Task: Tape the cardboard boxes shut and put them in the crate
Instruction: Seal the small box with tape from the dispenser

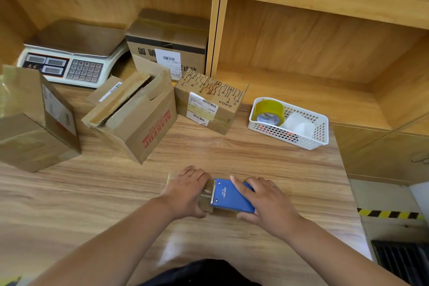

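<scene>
On the wooden table (267,158) near its front, a small cardboard box (206,204) lies mostly hidden under my hands. My left hand (186,191) grips its left end. My right hand (267,202) holds a blue tape dispenser (232,196) flat on the box, its toothed edge toward my left hand, with a strip of clear tape running under that hand. Further back stand several cardboard boxes: one with red lettering and loose flaps (134,114), one with a printed line pattern (209,102), one at the left edge (34,123), one behind (167,42).
A white mesh basket (301,139) at the right back of the table holds a yellowish tape roll (269,111) and a white object. A digital scale (69,60) sits at the back left. Wooden shelving rises behind. A black slatted crate (404,260) shows at the lower right.
</scene>
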The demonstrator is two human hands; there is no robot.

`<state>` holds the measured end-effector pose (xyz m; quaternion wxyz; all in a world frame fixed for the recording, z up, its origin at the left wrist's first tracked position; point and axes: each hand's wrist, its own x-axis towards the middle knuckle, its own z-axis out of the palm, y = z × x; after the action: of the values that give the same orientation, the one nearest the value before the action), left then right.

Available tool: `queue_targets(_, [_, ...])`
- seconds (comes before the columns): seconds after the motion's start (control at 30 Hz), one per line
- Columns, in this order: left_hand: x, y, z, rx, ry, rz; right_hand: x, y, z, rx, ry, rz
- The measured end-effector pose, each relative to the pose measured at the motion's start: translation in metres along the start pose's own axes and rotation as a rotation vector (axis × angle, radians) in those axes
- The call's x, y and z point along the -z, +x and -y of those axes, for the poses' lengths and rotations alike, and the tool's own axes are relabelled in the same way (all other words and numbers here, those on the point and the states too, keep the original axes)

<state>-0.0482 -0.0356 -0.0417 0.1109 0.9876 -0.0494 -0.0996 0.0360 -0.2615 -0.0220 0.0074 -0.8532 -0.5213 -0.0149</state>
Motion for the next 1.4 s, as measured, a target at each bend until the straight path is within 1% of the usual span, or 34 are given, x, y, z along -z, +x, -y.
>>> queue_targets(0.13, [-0.002, 0.0, 0.001, 0.022, 0.037, 0.009, 0.003, -0.009, -0.009, -0.007, 0.001, 0.03])
queue_targets(0.23, [-0.001, 0.001, 0.0, 0.006, 0.044, 0.061, 0.004, -0.022, -0.022, -0.025, 0.035, 0.075])
queue_targets(0.4, [0.003, 0.001, -0.002, 0.047, 0.031, 0.123, 0.009, -0.045, -0.041, -0.049, 0.037, 0.136])
queue_targets(0.63, [0.001, 0.003, -0.002, 0.053, 0.051, 0.136, 0.002, -0.03, -0.03, -0.04, -0.017, 0.195])
queue_targets(0.73, [0.003, 0.003, -0.003, 0.054, 0.048, 0.127, 0.002, -0.018, -0.02, -0.045, -0.04, 0.268])
queue_targets(0.87, [0.005, 0.003, -0.005, 0.053, 0.039, 0.153, 0.006, -0.004, -0.007, -0.064, -0.015, 0.468])
queue_targets(0.97, [0.01, 0.004, -0.011, 0.04, 0.08, 0.173, 0.005, 0.003, 0.001, -0.061, -0.051, 0.497])
queue_targets(1.07, [0.015, 0.009, -0.023, -0.002, 0.186, 0.169, 0.004, 0.008, 0.008, -0.079, -0.063, 0.514])
queue_targets(1.2, [0.015, 0.011, -0.037, -0.042, 0.252, 0.13, 0.006, 0.006, 0.011, -0.12, -0.058, 0.524])
queue_targets(1.23, [0.015, 0.01, -0.038, -0.037, 0.258, 0.106, 0.005, 0.004, 0.011, -0.127, -0.057, 0.495])
queue_targets(1.3, [0.017, 0.008, -0.036, -0.014, 0.244, 0.058, 0.007, -0.001, 0.008, -0.115, -0.076, 0.369])
queue_targets(1.37, [0.023, 0.004, -0.033, 0.018, 0.171, 0.022, 0.006, -0.008, 0.006, -0.107, -0.123, 0.24])
queue_targets(1.4, [0.027, 0.001, -0.03, 0.036, 0.119, 0.015, 0.006, -0.011, 0.005, -0.107, -0.108, 0.162])
